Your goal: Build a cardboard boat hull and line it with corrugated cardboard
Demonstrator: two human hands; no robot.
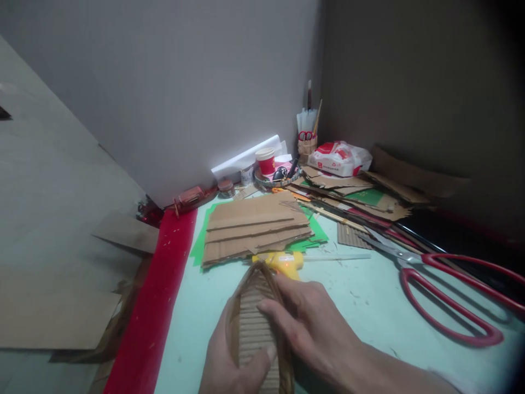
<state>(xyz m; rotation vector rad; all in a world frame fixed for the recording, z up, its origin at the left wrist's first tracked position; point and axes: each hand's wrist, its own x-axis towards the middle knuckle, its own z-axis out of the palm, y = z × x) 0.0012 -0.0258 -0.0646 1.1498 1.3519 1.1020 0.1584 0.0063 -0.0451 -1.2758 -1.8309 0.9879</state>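
Between my two hands is a boat-shaped cardboard piece (255,323) with a pointed far end, raised side walls and a ribbed corrugated floor. My left hand (235,350) wraps its left wall, the thumb lying on the ribbed floor. From the right, my right hand (305,317) grips the other wall near the tip, its thumb inside and its fingers outside. Just beyond the tip lies a yellow glue gun (283,262) with a clear glue stick (336,256) out of its back. The near end of the cardboard piece runs out of view.
Stacked cardboard sheets (254,224) lie on green paper (197,246) behind the glue gun. Large red-handled scissors (410,257) rest at right. Farther back are a red paper cup (266,163) on a tray, a pen holder (307,146), a plastic bag (340,158) and cardboard scraps (385,202).
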